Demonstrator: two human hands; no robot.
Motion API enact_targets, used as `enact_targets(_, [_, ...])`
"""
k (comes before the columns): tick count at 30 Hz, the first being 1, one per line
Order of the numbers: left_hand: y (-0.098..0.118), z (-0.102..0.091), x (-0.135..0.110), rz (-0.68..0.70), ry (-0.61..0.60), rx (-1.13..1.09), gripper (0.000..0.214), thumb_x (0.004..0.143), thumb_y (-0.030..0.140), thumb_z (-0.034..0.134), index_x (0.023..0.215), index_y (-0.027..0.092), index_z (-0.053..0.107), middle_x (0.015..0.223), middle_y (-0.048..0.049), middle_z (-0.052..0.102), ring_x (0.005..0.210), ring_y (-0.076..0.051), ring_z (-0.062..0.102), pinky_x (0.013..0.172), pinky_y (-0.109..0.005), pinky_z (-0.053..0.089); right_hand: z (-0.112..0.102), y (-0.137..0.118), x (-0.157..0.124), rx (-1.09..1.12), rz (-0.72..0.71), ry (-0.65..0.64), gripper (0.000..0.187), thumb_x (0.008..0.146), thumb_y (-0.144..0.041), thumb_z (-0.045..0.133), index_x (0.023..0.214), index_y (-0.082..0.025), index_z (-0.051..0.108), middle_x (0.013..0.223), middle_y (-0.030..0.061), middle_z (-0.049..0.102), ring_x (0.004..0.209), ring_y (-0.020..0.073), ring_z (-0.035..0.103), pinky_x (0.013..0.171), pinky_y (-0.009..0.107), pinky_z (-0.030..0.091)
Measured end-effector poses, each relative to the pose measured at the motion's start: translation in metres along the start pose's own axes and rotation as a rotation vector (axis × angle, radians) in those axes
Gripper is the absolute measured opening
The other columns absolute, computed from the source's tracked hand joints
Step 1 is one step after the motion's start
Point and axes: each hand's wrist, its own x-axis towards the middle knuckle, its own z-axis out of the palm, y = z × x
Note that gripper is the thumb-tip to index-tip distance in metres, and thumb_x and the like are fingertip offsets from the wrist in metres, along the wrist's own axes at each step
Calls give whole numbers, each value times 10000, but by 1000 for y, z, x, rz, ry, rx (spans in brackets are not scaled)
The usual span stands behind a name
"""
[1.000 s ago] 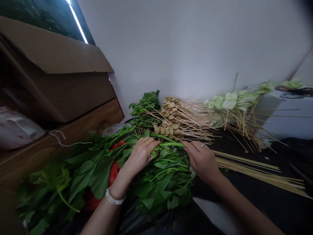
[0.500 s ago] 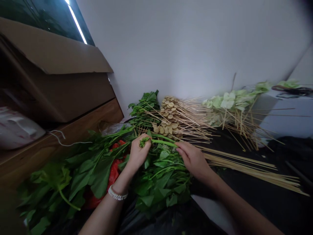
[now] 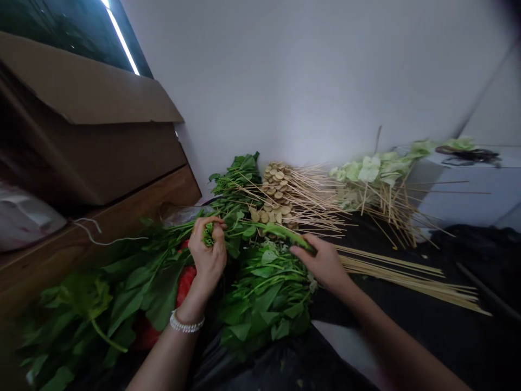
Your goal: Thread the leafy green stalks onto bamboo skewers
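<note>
Clock positions are read from the middle of your view. Outermost at 8 o'clock lie loose leafy greens (image 3: 142, 288) beside some red material (image 3: 186, 279); the broad leaves look limp and likely to bruise, so lift these by the stalks.

Nearer in at 8 o'clock, your left grip (image 3: 208, 251) is closed around a bunch of green stems (image 3: 207, 235), their hollow ends showing. Judged by look, the load is light. The stems should be crisp and springy, liable to split if squeezed hard and slippery if wet. Hold them as a bundle, fingers wrapped around the stalks, with only moderate pressure.

At 6 o'clock rests a leafy pile (image 3: 264, 304), soft and tangled; take it where the stalks gather, not by the foliage.

At 4 o'clock, your right grip (image 3: 323, 263) is pinching a green stem piece (image 3: 291, 235) that points to 10 o'clock from that hand. Whether it is 1 stem or several cannot be told. It appears stiffer than the leaves and may snap under bending; hold it between thumb and fingers near its thick end.

Farther out at 4 o'clock, bare sticks (image 3: 411, 279) lie in a loose bundle: light, rigid, best taken mid-length.
</note>
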Motion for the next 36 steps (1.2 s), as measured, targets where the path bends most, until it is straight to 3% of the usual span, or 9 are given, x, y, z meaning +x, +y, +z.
enact_targets(7, [1, -5, 2, 79, -8, 73, 137, 911, 210, 498, 872, 184, 627, 742, -3, 608, 700, -151, 589, 735, -293, 449, 27, -22, -11, -150, 1, -134, 251, 818, -341, 675, 1037, -246, 752, 1008, 50, 776, 877, 245, 702, 785, 312, 469])
enact_targets(12, [7, -10, 0, 286, 1, 163, 158, 854, 117, 523, 931, 190, 640, 826, -34, 648, 799, -182, 614, 785, -319, 464, 22, -9, -4, 200, 42, -174, 244, 838, -400, 645, 864, -196, 775, 801, 19, 755, 754, 213, 675, 683, 279, 457])
enact_targets(15, [22, -5, -14, 408, -222, 139, 240, 832, 90, 535, 1022, 200, 633, 880, -46, 663, 826, -194, 622, 784, -333, 468, 9, -3, 3, 424, 106, -37, 423, 852, -540, 586, 903, -162, 772, 671, 13, 669, 624, 171, 585, 573, 263, 409])
enact_targets(18, [38, 8, -34, 455, -538, 66, 265, 858, 105, 522, 1086, 201, 616, 961, -73, 665, 926, -212, 627, 824, -349, 486, -4, 2, 7, 542, 210, 74, 542, 813, -634, 586, 883, -126, 758, 472, -50, 431, 446, 109, 375, 447, 241, 266])
enact_targets(21, [48, 20, -51, 359, -774, 50, 258, 902, 247, 557, 1150, 195, 607, 1218, -134, 616, 1166, -254, 563, 997, -420, 445, -10, 5, 8, 592, 258, 83, 564, 782, -657, 612, 854, -112, 742, 447, -81, 332, 420, 84, 276, 429, 234, 194])
enact_targets(25, [52, 31, -64, 236, -1165, 92, 870, 770, 660, 634, 1474, 224, 366, 1542, -169, 364, 1438, -351, 295, 1175, -586, 178, -9, 6, 8, 582, 264, 85, 539, 787, -637, 611, 846, -115, 733, 455, -70, 378, 426, 85, 295, 435, 238, 215])
enact_targets(27, [54, 34, -69, 205, -1297, 110, 986, 744, 742, 588, 1528, 234, 275, 1581, -179, 290, 1474, -368, 204, 1178, -617, 101, -8, 5, 8, 562, 262, 86, 515, 781, -621, 612, 834, -122, 724, 455, -70, 386, 428, 90, 305, 437, 240, 232])
enact_targets(31, [55, 41, -73, 103, -1353, 128, 992, 755, 744, 569, 1533, 200, 278, 1582, -208, 271, 1472, -383, 201, 1175, -619, 99, -3, 7, 9, 540, 232, 69, 404, 756, -519, 638, 900, -146, 692, 492, -67, 446, 459, 116, 392, 456, 241, 304])
enact_targets(36, [45, 43, -57, -121, -1328, -76, 661, 952, 576, 374, 1510, 222, 336, 1534, -119, 409, 1431, -273, 351, 1185, -504, 239, 2, 11, 10, 516, 183, 23, 323, 699, -347, 618, 963, -171, 684, 743, 9, 678, 625, 166, 578, 565, 271, 447])
